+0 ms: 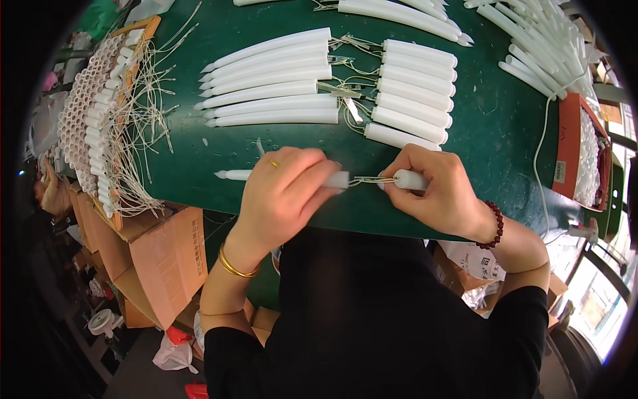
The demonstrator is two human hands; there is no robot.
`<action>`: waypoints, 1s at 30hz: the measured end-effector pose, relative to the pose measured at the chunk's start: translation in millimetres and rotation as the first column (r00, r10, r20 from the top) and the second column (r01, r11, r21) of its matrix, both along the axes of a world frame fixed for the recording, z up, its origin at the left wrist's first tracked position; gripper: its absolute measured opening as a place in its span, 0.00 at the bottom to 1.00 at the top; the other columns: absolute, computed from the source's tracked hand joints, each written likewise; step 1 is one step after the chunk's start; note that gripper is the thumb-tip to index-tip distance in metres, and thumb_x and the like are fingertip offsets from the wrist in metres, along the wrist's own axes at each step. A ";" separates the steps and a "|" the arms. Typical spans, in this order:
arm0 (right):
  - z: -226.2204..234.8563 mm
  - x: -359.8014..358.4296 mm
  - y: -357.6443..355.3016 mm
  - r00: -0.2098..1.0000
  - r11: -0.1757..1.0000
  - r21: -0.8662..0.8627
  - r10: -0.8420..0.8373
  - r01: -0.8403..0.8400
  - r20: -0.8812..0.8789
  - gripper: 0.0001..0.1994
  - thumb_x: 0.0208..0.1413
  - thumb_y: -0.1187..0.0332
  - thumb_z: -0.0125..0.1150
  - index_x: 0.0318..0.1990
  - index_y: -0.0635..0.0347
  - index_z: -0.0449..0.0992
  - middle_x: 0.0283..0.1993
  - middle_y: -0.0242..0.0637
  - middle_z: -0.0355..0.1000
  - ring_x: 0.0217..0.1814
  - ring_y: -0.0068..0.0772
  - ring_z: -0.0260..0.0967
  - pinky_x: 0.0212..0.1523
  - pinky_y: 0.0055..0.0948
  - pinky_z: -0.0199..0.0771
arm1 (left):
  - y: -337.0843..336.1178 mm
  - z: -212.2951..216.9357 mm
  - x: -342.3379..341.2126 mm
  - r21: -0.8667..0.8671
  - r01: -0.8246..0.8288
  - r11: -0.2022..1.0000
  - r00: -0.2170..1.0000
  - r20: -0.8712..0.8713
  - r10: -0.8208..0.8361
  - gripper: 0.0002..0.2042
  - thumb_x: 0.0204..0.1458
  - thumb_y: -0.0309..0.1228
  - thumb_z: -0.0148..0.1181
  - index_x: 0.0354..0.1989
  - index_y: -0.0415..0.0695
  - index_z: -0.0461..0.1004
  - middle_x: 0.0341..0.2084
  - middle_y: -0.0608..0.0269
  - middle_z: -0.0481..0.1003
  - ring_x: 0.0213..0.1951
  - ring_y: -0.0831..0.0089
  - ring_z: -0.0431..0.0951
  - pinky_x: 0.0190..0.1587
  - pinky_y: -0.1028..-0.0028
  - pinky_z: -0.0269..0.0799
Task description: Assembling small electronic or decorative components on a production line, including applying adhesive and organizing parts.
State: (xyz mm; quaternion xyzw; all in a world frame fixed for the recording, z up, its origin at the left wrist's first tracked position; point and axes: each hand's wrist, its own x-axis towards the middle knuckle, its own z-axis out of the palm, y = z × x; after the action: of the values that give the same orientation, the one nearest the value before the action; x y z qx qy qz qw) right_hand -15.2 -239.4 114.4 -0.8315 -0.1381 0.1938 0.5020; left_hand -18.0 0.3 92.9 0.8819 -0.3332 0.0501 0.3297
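Observation:
My left hand (282, 193) is closed around a white electric taper candle (234, 175), its pointed tip showing to the left of the knuckles; the fingers are slightly blurred. Thin wires (371, 179) run from the candle's right end to a short white cylinder (411, 179). That cylinder is pinched in my right hand (442, 189), between thumb and fingers. Beyond both hands lies a row of several similar white candles (269, 73), wired to a matching row of short white cylinders (415, 83) on their right.
The work lies on a green tabletop (495, 143). At left stands a wood-framed rack of white tubes (83, 123) with loose wires (156, 106) hanging out. White tubes are piled (531, 46) at the far right, above a red box (569, 149). A cardboard box (169, 266) sits below left.

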 end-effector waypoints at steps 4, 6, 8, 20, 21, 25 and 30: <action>0.5 5.0 4.4 0.995 1.000 0.027 0.000 0.002 -0.097 0.04 0.49 0.75 0.63 0.31 0.65 0.75 0.22 0.28 0.69 0.23 0.12 0.60 0.23 0.16 0.61 | -12.7 -2.3 -2.4 -0.046 -0.032 0.998 0.992 0.118 0.037 0.13 0.39 0.28 0.68 0.36 0.42 0.76 0.26 0.65 0.73 0.26 0.64 0.73 0.30 0.71 0.66; -4.3 5.4 4.1 0.982 0.997 0.070 0.027 -0.014 -0.188 0.05 0.50 0.74 0.64 0.31 0.65 0.75 0.23 0.28 0.69 0.23 0.12 0.61 0.24 0.17 0.61 | -16.7 1.0 -4.6 0.036 -0.013 0.999 0.997 0.079 0.010 0.14 0.41 0.29 0.67 0.38 0.43 0.76 0.27 0.65 0.73 0.25 0.66 0.72 0.28 0.71 0.64; -2.0 11.6 6.5 0.961 0.992 0.126 0.015 0.021 -0.277 0.06 0.51 0.73 0.64 0.31 0.65 0.74 0.23 0.27 0.70 0.23 0.12 0.60 0.23 0.17 0.61 | -20.0 -2.6 -5.0 0.034 -0.010 0.999 0.994 0.105 0.006 0.14 0.43 0.30 0.66 0.39 0.43 0.75 0.26 0.65 0.72 0.24 0.66 0.70 0.28 0.71 0.62; -2.4 16.7 -1.5 0.917 0.926 0.288 0.318 -0.245 -0.240 0.18 0.56 0.78 0.55 0.53 0.66 0.61 0.30 0.33 0.66 0.32 0.19 0.60 0.34 0.21 0.62 | -23.3 -10.8 -0.5 0.011 -0.307 0.951 0.920 0.257 0.294 0.18 0.38 0.48 0.63 0.19 0.47 0.64 0.18 0.67 0.63 0.22 0.67 0.63 0.28 0.69 0.56; -5.1 20.4 0.9 0.921 0.927 0.287 0.313 -0.243 -0.231 0.20 0.55 0.78 0.55 0.54 0.66 0.60 0.29 0.33 0.67 0.31 0.19 0.60 0.33 0.21 0.61 | -19.7 -15.6 3.8 -0.015 -0.306 0.952 0.916 0.269 0.299 0.17 0.39 0.46 0.62 0.19 0.47 0.64 0.17 0.67 0.63 0.21 0.67 0.63 0.28 0.69 0.56; -10.1 23.7 5.1 0.938 0.939 0.245 0.290 -0.241 -0.190 0.20 0.54 0.80 0.56 0.54 0.67 0.61 0.36 0.39 0.71 0.34 0.24 0.67 0.36 0.24 0.67 | -9.8 -18.9 6.6 0.019 -0.285 0.958 0.932 0.237 0.272 0.13 0.39 0.42 0.59 0.20 0.47 0.65 0.16 0.66 0.63 0.21 0.66 0.64 0.27 0.70 0.56; -17.8 16.6 3.0 0.932 0.939 0.143 0.275 -0.313 0.235 0.18 0.53 0.81 0.55 0.52 0.65 0.66 0.50 0.45 0.71 0.46 0.45 0.73 0.46 0.35 0.74 | -13.6 -9.0 11.6 0.015 -0.213 0.977 0.963 0.174 0.207 0.10 0.41 0.34 0.59 0.29 0.42 0.70 0.22 0.61 0.67 0.23 0.64 0.67 0.27 0.70 0.60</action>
State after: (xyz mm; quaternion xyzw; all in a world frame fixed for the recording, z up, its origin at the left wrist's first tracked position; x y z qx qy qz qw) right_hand 1.3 -236.4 96.6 -0.7690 -0.3305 0.1644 0.5219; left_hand -6.4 -13.4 84.0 0.9101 -0.2657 0.1549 0.2777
